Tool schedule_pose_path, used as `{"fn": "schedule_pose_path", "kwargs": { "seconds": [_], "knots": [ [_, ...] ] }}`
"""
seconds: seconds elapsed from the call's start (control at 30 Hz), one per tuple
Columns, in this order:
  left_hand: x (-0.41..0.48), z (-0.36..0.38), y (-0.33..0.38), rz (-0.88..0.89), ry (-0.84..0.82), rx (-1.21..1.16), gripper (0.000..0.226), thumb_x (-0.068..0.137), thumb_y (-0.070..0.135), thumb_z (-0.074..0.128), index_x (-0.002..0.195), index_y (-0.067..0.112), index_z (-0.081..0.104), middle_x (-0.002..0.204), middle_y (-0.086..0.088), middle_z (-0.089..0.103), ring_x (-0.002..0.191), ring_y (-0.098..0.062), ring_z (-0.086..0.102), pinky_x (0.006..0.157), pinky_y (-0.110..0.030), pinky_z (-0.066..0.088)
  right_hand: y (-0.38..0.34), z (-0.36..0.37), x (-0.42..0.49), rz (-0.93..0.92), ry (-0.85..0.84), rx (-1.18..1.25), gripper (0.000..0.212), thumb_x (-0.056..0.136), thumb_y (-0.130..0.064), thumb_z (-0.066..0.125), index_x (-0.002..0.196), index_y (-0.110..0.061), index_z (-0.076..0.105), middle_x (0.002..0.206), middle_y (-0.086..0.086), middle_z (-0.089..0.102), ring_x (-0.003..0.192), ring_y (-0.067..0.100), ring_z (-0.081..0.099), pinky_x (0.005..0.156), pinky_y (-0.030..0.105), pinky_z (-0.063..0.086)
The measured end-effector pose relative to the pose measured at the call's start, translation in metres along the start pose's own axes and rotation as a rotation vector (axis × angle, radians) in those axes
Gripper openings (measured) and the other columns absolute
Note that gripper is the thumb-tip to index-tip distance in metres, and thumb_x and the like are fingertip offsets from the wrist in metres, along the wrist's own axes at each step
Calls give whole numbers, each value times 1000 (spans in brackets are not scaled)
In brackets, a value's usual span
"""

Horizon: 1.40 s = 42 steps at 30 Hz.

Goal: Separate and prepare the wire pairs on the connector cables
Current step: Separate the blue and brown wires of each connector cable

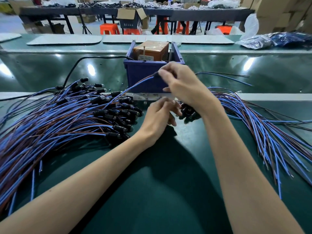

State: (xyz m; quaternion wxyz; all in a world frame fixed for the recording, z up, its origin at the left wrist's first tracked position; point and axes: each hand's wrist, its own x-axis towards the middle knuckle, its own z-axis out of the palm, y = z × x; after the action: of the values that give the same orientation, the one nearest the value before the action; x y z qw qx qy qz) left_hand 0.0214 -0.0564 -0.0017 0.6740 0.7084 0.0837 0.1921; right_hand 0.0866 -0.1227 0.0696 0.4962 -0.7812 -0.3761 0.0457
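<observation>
Now one cable is lifted over the table

Just above the middle of the frame, one cable (145,79) is held in the air. The right hand (182,85) pinches its black plug end between thumb and fingertips, in front of the blue bin (143,71). From the plug, the blue and brown wire pair goes down to the lower left and meets the big heap of cables (76,119) on the left side of the frame.

Below the right hand is the left hand (158,115). Its fingers are curled and blurred, and I cannot tell if they grip something. Just to the right of it, partly under the right wrist, lies a small bunch of black plugs (190,113). Their wires spread out into a second heap (263,125) on the right side of the frame.

Both heaps rest on a dark green mat (157,191). Inside the blue bin stands an orange-brown box (152,48). A black cord (74,68) curves from the bin toward the left edge. At the upper right lie clear bags of dark parts (270,41). Along the top, orange stools (109,28) stand under long tables.
</observation>
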Motion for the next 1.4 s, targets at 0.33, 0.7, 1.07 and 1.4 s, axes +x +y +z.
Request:
{"fn": "schedule_pose_path", "kwargs": {
  "seconds": [0.33,0.7,1.07,1.4],
  "knots": [
    [1,-4,9,-29,153,-311,18,102,21,36,109,16,51,87,-2,68,52,-13,62,50,-18,45,8,-15,1,81,299,896,19,106,-20,32,91,-12,42,82,6,71,85,21,72,85,43,57],
    [-3,-10,9,-4,64,-419,30,96,11,22,103,4,50,93,-12,67,54,-15,60,56,-20,45,6,-23,0,56,358,833,18,106,-25,30,94,-16,38,70,1,45,59,10,48,69,32,55],
    [3,-6,4,4,197,-330,39,106,27,25,91,14,59,67,3,71,45,-11,58,56,-24,47,12,-25,-6,123,314,590,26,105,-29,36,88,-13,48,62,-3,29,49,6,26,40,17,26],
    [3,-2,-1,105,156,-139,18,100,9,45,86,14,54,61,10,66,37,-2,48,44,-13,39,27,-28,-2,330,204,195,14,83,-20,73,75,-17,62,49,-10,36,38,5,26,36,16,24]
  ]
}}
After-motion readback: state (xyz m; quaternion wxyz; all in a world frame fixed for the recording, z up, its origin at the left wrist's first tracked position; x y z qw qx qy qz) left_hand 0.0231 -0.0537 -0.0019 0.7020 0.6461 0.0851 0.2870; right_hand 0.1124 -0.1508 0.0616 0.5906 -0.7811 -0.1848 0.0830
